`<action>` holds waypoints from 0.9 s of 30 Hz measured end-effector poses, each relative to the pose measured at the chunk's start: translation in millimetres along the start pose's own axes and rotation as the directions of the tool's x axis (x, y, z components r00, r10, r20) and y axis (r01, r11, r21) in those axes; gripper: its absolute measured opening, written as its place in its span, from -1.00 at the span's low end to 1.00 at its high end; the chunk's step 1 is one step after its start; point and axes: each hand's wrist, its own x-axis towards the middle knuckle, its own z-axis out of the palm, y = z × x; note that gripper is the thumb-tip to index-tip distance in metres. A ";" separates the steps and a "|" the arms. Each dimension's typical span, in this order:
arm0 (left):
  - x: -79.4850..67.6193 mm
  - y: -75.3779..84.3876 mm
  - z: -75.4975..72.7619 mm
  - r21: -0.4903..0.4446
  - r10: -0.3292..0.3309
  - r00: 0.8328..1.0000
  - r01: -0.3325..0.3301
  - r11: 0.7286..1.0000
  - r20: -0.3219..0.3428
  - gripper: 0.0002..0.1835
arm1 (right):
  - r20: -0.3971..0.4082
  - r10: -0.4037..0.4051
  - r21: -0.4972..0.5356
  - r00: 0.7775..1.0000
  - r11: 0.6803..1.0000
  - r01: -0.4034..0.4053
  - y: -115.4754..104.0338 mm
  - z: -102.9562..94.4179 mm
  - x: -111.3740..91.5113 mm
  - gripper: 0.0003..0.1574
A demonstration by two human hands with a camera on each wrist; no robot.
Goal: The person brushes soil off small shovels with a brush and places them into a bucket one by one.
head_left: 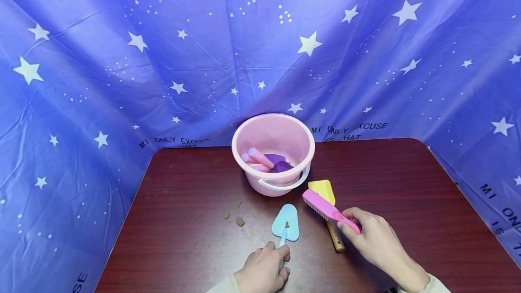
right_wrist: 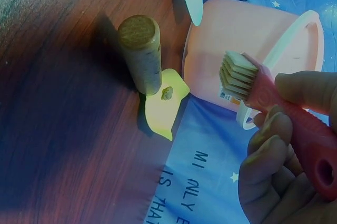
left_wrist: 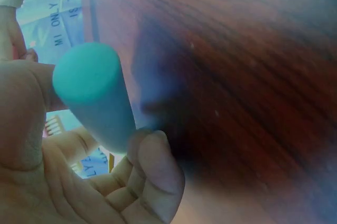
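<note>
My left hand (head_left: 264, 267) grips the handle of a light blue toy shovel (head_left: 290, 216); its blade points away over the table and has a small brown lump on it. In the left wrist view the rounded end of the shovel's handle (left_wrist: 87, 76) shows between thumb and fingers. My right hand (head_left: 376, 238) holds a pink scrubbing brush (head_left: 323, 203) by its handle, pale bristles facing down and left. Below the brush lies a yellow shovel (head_left: 323, 190) with a wooden handle (right_wrist: 145, 60). A brown lump (right_wrist: 167, 93) shows on the yellow blade in the right wrist view.
A pink bucket (head_left: 281, 132) with a white handle stands at the back middle of the dark red table (head_left: 183, 184). Purple tools with pink handles (head_left: 260, 157) lie inside it. Several small brown lumps (head_left: 240, 222) are left of the blue shovel. Star-patterned blue cloth (head_left: 203, 58) hangs behind.
</note>
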 end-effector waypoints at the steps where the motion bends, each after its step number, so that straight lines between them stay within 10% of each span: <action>1: -0.3 -1.2 0.0 -0.002 0.004 1.000 -0.004 1.000 -0.009 -0.84 | 0.001 0.002 0.000 1.000 1.000 -0.002 -0.1 0.0 0.0 -0.78; 27: -14.6 -24.7 2.1 -0.117 -0.012 0.976 -0.014 0.993 -0.217 -0.75 | -0.001 -0.010 0.017 1.000 1.000 0.010 -4.9 5.2 -0.6 -0.78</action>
